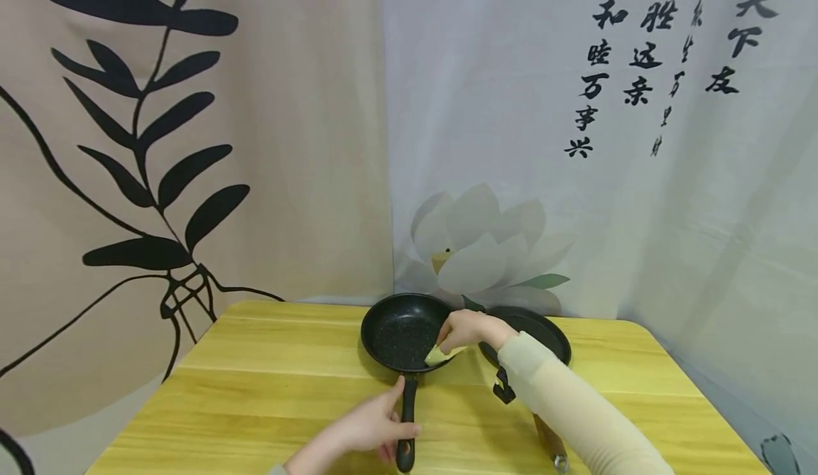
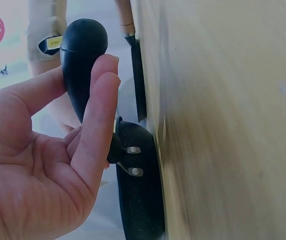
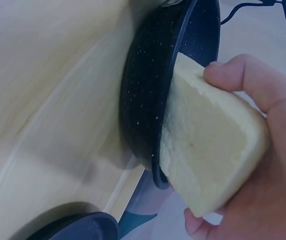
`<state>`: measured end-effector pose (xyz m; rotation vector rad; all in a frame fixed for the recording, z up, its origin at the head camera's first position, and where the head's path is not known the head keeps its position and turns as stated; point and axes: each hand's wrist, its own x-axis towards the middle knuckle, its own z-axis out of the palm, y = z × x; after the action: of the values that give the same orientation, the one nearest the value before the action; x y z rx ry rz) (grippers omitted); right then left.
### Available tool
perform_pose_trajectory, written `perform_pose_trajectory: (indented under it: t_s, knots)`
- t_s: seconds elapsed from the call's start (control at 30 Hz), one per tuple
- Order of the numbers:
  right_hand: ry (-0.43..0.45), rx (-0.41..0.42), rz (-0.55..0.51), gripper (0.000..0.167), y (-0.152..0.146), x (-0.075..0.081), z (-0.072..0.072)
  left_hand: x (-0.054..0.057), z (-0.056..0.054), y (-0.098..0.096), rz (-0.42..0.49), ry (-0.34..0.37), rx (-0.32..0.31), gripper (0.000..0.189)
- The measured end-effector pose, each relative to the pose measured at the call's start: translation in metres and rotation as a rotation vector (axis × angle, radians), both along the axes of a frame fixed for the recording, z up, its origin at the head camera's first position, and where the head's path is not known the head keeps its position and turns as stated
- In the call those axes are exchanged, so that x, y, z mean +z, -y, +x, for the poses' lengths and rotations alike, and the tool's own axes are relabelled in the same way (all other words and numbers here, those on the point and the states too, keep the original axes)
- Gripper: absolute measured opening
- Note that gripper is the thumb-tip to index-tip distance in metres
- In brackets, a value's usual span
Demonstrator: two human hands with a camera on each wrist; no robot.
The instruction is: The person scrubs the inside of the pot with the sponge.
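A black speckled frying pan sits on the wooden table, its handle pointing toward me. My left hand grips the black handle, with the thumb along one side and fingers curled about the other in the left wrist view. A pale yellow sponge is in my right hand, pinched between thumb and fingers. Its edge presses over the pan's right rim, partly inside the pan. The right wrist view shows the sponge against the rim, while the head view has most of it hidden behind the fingers.
A second, flatter black pan lies to the right, partly covered by my right forearm, its brown wooden handle toward the front. The yellow wooden table meets a printed curtain at the back.
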<state>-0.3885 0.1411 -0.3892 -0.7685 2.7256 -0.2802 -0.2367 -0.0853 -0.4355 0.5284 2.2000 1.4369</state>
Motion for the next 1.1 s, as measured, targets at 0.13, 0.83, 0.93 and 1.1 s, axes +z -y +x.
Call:
perform_pose_trajectory:
  t_s: [0.13, 0.83, 0.93, 1.1]
  knots:
    - [0.036, 0.009, -0.019, 0.024, 0.003, 0.001, 0.003, -0.001, 0.000, 0.000, -0.002, 0.006, -0.005, 0.090]
    - [0.097, 0.089, -0.015, 0.030, 0.011, 0.001, 0.003, 0.001, 0.000, 0.000, 0.007, 0.006, 0.001, 0.090]
    - [0.111, 0.095, -0.009, 0.030, 0.013, 0.001, 0.003, 0.000, -0.001, 0.000, 0.005, 0.001, 0.002, 0.090]
    - [0.136, 0.088, -0.021, 0.028, 0.016, 0.001, 0.003, -0.001, -0.002, 0.001, 0.003, 0.000, -0.005, 0.090]
